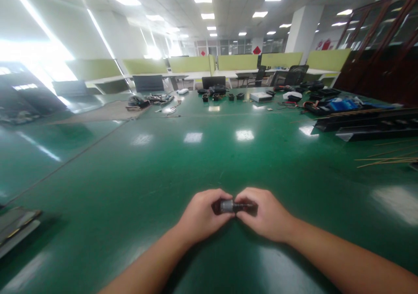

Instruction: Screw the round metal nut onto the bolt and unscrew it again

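Low in the middle of the head view, a small dark cylindrical piece with a grey band (227, 205) lies sideways between my two hands. My left hand (204, 211) is closed round its left, grey-banded part, thumb and forefinger curled about it. On the thinner dark right part, my right hand (263, 211) is closed in the same way. The fingertips of both hands nearly meet at its middle. Palms and curled fingers hide its ends, and blur keeps its exact kind from showing. It is held just above or on the green tabletop (183, 167); I cannot tell which.
Small black parts (217, 96) and a white box (260, 96) stand along the far side. Long black metal channels (375, 126), a blue item (342, 104) and thin sticks (385, 159) lie at right. A flat grey object (18, 228) sits at left.
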Demonstrator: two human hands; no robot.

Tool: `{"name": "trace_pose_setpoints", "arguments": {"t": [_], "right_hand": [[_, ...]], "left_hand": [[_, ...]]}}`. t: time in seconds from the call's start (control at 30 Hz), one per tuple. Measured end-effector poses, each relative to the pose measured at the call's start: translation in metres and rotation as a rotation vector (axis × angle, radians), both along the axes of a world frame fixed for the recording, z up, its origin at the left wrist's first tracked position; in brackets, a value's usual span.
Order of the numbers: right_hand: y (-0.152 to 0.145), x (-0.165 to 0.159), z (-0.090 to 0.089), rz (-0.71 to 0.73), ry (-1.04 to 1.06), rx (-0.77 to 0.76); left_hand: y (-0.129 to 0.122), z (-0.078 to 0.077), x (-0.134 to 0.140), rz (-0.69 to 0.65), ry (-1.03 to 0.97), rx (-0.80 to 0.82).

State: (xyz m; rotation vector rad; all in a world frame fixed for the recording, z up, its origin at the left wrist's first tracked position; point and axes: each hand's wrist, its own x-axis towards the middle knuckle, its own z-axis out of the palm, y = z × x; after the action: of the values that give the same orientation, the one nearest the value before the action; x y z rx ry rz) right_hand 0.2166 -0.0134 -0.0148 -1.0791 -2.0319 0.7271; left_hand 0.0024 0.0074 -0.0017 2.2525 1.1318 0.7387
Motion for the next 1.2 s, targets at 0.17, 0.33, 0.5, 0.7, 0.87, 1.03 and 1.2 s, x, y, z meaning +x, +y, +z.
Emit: {"name": "trace_pose_setpoints", "arguments": {"t": [0.17,0.33,0.5,0.7,0.87,1.03,1.2], "right_hand": [[0.0004,-0.0020,-0.0008,-0.009,0.008,-0.013],[0.0002,-0.0022,0.0000,-0.007,-0.016,-0.004],[0.0012,-0.0024,-0.0009,-0.022,-0.015,-0.013],[0.0027,-0.0024,-0.0021,-0.030,-0.014,-0.010],[0.0022,-0.0012,-0.0010,-0.016,-0.030,-0.005],[0.0024,-0.0004,-0.0015,-0.012,-0.029,-0.009],[0.0019,-0.0006,-0.0015,-0.016,-0.034,-0.011]], "left_hand": [[0.0006,-0.0010,-0.0018,0.006,0.000,0.066],[0.0003,0.0000,-0.0014,-0.039,-0.022,0.050],[-0.0011,-0.0002,0.0013,0.016,-0.051,0.058],[-0.0045,-0.0007,0.0029,0.062,-0.042,0.053],[-0.0057,-0.0016,0.0020,0.067,-0.040,0.051],[-0.0039,-0.0028,0.0012,0.071,-0.043,0.043],[-0.0038,-0.0016,0.0002,0.071,-0.043,0.036]]}}
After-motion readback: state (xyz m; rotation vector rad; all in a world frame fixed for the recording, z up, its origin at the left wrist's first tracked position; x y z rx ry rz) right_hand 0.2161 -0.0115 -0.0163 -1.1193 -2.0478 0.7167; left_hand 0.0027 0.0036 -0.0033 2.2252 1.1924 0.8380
